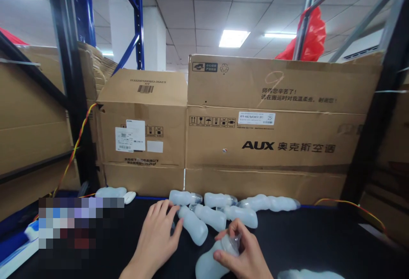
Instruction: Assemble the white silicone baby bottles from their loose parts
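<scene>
I read “AUX” on the far carton [287,132]. Right hand [245,249] grips frosted bottle [209,263]; half-open left hand [158,230] possibly touches another [195,228].

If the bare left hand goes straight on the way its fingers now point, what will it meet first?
The bare left hand would probably first meet the pale, frosted plastic bottle lying crosswise just ahead of it, though the depth between them is unclear.

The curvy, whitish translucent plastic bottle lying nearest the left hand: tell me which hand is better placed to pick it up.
Left, most likely. The left hand is right beside that curvy bottle, whereas the right hand grips another whitish translucent plastic bottle.
</scene>
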The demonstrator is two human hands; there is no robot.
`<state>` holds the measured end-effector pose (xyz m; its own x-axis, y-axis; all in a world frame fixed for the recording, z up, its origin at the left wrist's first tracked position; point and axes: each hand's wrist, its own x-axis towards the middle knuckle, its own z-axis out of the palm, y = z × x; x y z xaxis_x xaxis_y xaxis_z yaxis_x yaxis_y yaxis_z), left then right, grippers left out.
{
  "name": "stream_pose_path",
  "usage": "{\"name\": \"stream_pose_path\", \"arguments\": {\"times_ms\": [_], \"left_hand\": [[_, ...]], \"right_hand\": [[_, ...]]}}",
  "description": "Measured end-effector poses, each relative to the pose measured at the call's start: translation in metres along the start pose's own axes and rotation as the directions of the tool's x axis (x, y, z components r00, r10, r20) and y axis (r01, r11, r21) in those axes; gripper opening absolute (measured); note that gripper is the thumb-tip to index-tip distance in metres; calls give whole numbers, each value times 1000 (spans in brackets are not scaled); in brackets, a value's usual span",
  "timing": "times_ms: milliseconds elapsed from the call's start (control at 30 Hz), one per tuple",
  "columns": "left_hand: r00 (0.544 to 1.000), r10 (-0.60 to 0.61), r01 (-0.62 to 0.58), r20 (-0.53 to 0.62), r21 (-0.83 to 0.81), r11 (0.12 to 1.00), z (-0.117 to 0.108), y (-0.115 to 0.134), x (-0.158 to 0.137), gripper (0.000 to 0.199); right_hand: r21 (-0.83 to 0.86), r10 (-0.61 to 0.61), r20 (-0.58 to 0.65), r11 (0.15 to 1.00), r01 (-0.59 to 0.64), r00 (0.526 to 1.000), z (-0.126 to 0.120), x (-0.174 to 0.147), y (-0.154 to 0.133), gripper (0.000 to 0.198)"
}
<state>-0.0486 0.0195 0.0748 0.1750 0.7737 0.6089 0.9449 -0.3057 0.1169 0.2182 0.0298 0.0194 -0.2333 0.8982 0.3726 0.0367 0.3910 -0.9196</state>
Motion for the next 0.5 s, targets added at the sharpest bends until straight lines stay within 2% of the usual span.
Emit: {"name": "stream_pose_path", "arguments": {"times_ms": [100, 200, 300, 433, 500], "left_hand": [[987, 149, -131, 55, -246, 960, -6, 22, -4, 23], [956, 264, -200, 124, -380, 903, -6, 40, -11, 28], [954, 219, -114, 206, -428, 897, -4, 45, -16, 37], [900, 182, 45, 397, -500, 865, 4, 41, -18, 55], [886, 163, 108, 434, -535, 838, 11, 40, -19, 53]], "right_hand": [[50, 19, -4, 999, -19, 1000, 7, -1, 9, 62], [103, 47, -17, 994, -45, 999, 10, -3, 14, 64], [155, 75, 0, 985, -74, 997, 11, -3, 15, 68], [229, 98, 2, 969, -96, 995, 18, -3, 13, 71], [293, 124, -18, 950, -113, 992, 23, -4, 11, 72]]}}
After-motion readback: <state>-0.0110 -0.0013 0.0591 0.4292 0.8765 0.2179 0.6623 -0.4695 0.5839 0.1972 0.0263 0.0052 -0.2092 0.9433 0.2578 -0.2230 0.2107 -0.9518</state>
